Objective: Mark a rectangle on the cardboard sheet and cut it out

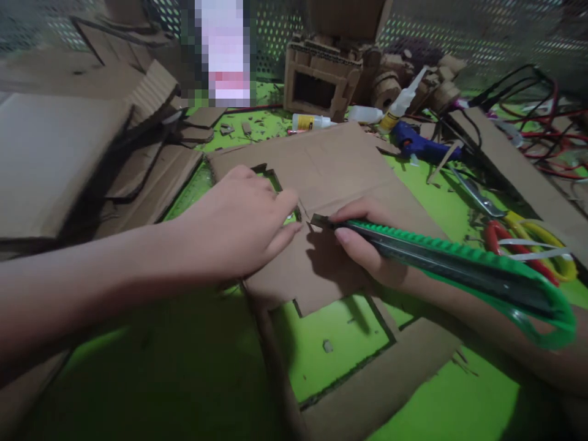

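Observation:
A brown cardboard sheet (337,159) with cut-out openings lies over the green tabletop. My left hand (250,223) rests on its left part, fingers curled over the edge of an opening and hidden from above in part. The thumb and index finger bracket a narrow bit of cardboard. In my right hand (372,248) is a green utility knife (450,266), gripped near its front end, with its handle slanting back to the right. The blade tip touches or nearly touches the sheet just right of my left fingertips. A larger rectangular opening shows the green surface near me.
Cardboard pieces (55,153) are stacked at the left. Behind the sheet stand a cardboard box frame (316,79), glue bottles (310,122) and a blue glue gun (420,144). Red-and-yellow scissors (528,245) and tangled wires (546,135) lie right. Scraps are scattered about.

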`<state>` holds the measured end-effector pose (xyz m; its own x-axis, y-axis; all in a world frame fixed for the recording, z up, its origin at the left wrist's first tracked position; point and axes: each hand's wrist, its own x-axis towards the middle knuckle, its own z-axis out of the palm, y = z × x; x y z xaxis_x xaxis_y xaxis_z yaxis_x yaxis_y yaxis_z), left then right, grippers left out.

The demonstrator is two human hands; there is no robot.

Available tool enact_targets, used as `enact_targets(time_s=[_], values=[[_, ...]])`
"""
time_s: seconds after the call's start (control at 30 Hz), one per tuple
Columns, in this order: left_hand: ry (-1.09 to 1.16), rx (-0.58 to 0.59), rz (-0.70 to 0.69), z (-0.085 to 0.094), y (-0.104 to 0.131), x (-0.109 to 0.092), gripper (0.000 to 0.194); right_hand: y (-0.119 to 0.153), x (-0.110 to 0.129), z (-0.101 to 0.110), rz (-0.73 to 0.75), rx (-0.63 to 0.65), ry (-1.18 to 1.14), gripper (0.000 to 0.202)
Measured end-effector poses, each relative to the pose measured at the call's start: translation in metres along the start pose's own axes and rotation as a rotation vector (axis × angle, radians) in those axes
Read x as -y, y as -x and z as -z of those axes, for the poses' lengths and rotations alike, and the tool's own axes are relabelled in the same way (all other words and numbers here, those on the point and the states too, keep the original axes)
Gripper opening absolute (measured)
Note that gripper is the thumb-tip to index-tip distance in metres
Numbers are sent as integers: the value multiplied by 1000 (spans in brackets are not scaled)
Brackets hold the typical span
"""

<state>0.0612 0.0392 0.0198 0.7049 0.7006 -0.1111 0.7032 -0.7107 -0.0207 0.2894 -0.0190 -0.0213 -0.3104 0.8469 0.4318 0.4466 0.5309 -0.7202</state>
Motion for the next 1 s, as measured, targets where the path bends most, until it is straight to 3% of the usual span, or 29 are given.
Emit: enact_targets(time_s=[0.1, 0.23, 0.47, 0.73, 1.0], values=[[-6, 24, -81, -15, 10, 0, 55, 1, -1, 0, -29, 6, -19, 8], [50, 25, -59, -26, 17, 0, 63, 1, 2, 1, -38, 5, 13, 8], [-11, 60, -103, -21, 26, -5, 64, 4, 16, 8, -4, 49, 61, 3], [144, 161, 54, -14, 26, -15, 48, 10, 17, 7, -23, -31, 82, 6], [170, 122, 121, -23, 22, -19, 48, 9, 19, 8, -52, 22, 32, 5]])
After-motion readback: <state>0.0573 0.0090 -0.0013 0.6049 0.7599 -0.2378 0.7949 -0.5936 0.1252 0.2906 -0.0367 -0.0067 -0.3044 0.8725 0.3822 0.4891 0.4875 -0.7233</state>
